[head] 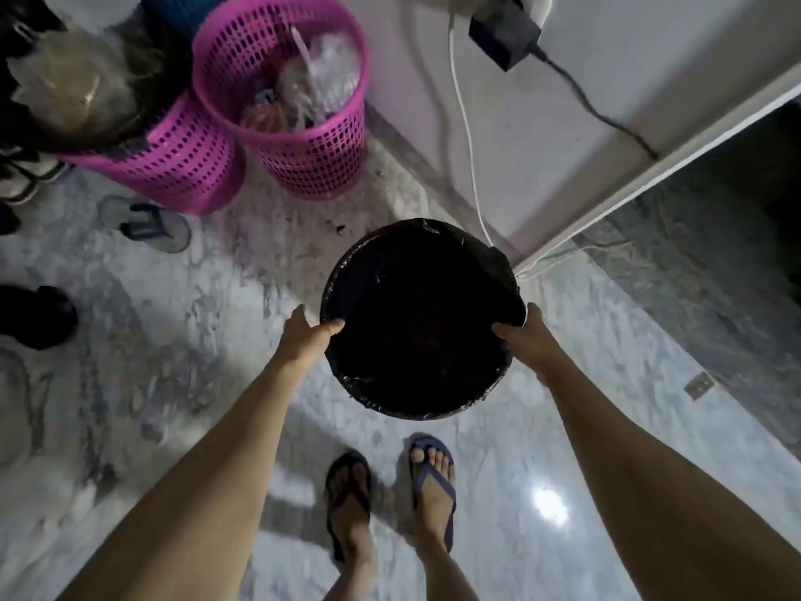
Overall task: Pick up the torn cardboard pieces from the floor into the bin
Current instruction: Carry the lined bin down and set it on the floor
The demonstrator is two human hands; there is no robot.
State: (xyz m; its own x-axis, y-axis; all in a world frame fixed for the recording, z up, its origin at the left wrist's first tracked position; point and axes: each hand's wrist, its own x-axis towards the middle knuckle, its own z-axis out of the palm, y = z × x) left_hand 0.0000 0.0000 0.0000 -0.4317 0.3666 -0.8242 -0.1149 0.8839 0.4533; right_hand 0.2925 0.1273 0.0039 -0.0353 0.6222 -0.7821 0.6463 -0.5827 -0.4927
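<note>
1. My left hand (pixel 303 336) and right hand (pixel 526 336) clamp opposite sides of the bin (pixel 422 318) rim, thumbs hooked inside.
2. Bin sits dead centre between them — neither hand nearer.
3. Cardboard pieces — none visible on this floor (pixel 173 340).

One black-lined bin (pixel 422 318), gripped by two hands: left hand (pixel 303 336), right hand (pixel 526 340). Two pink baskets (pixel 303 136) (pixel 182 162). Two feet in flip-flops (pixel 349 505) (pixel 433 483). One loose sandal (pixel 145 223). One black adapter (pixel 503 30). One white cable (pixel 466 136).
</note>
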